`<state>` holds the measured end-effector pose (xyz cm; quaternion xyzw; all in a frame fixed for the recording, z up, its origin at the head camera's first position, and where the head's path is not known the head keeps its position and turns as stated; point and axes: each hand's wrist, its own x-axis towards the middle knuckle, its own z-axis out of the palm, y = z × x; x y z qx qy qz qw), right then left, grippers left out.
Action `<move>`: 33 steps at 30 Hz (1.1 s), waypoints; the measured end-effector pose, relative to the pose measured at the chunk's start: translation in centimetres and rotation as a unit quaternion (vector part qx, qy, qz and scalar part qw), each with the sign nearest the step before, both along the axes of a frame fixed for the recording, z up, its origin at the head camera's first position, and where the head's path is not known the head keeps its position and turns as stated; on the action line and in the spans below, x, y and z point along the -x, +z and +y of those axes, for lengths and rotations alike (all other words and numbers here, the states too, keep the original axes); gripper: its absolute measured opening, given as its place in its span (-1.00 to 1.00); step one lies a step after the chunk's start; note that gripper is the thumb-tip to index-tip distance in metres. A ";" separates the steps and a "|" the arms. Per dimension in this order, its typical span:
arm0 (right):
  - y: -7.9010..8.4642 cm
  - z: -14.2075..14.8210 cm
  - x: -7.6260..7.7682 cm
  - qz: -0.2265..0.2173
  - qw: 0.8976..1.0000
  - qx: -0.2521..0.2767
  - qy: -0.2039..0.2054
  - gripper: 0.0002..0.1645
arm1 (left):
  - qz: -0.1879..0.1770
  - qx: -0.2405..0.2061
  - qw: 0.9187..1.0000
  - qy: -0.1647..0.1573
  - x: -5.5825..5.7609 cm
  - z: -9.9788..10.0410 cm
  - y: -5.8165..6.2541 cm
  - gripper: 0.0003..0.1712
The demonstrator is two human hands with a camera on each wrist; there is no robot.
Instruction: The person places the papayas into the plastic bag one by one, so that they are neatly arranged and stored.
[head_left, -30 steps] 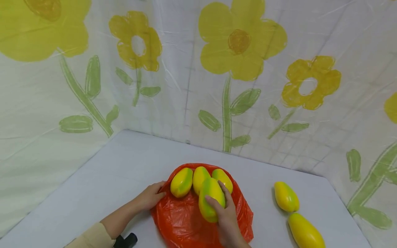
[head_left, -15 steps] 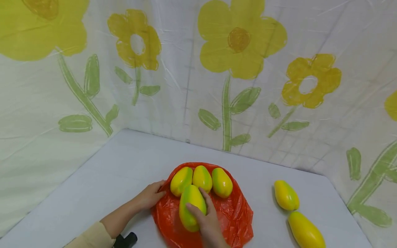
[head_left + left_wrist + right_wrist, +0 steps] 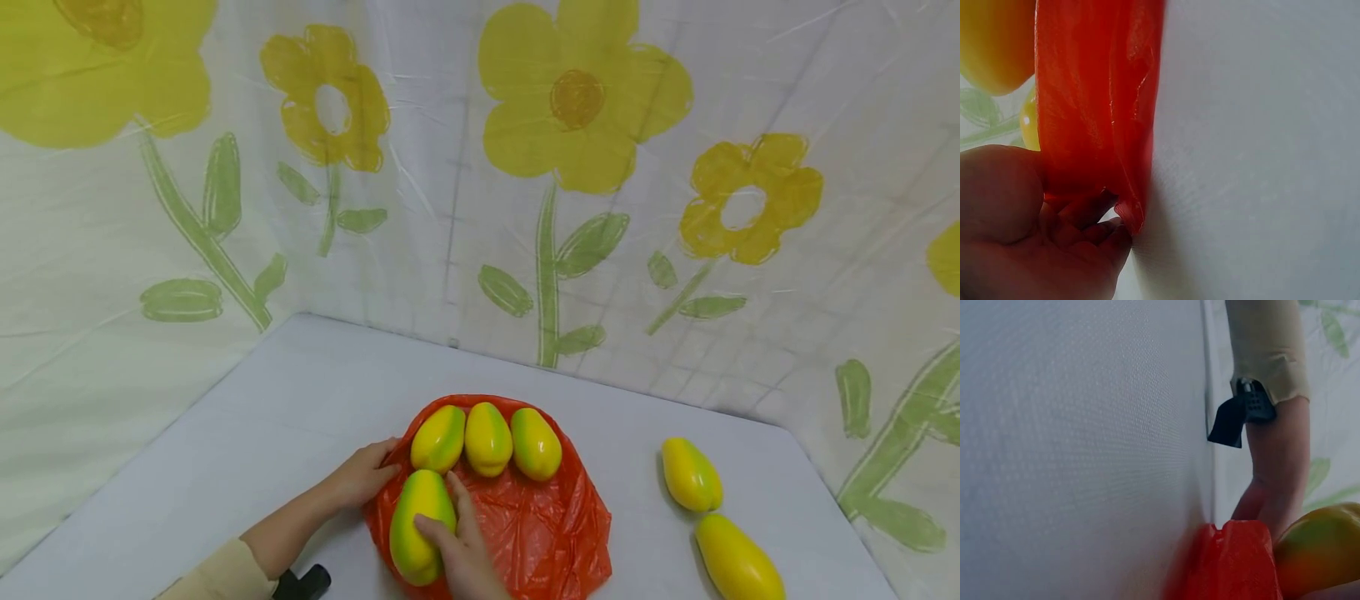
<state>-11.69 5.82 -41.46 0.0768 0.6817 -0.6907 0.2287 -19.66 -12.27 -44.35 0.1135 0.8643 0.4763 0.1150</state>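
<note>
A red plastic bag [image 3: 517, 533] lies spread on the table, its rim raised in a ring. Along its far side sit 3 glossy yellow-green papayas, the left one [image 3: 438, 440], the middle one [image 3: 488, 440] and the right one [image 3: 536, 445]. My right hand [image 3: 467, 546] grips another papaya [image 3: 417, 529] over the left part of the bag, thumb on top. This papaya [image 3: 1322, 550] shows beside the red rim in the right wrist view. With its fingers, my left hand [image 3: 366, 477] holds the bag's left edge; the left wrist view shows the hand [image 3: 1041, 237] at the gathered plastic.
Two more papayas lie on the table right of the bag, a farther one [image 3: 692, 475] and a nearer one [image 3: 738, 558]. A black device [image 3: 303, 582] sits at the left wrist. A flower-printed sheet [image 3: 420, 250] hangs behind the white table [image 3: 360, 358].
My right hand has carried its papaya leftward and nearer across the bag, away from the right papaya at the back. My left hand has stayed at the bag's edge.
</note>
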 end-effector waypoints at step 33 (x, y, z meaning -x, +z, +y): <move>-1.4 -1.0 0.8 0.035 0.997 -0.056 0.035 0.03 | 0.012 0.014 1.000 0.005 0.0 0.0 -0.2 -0.59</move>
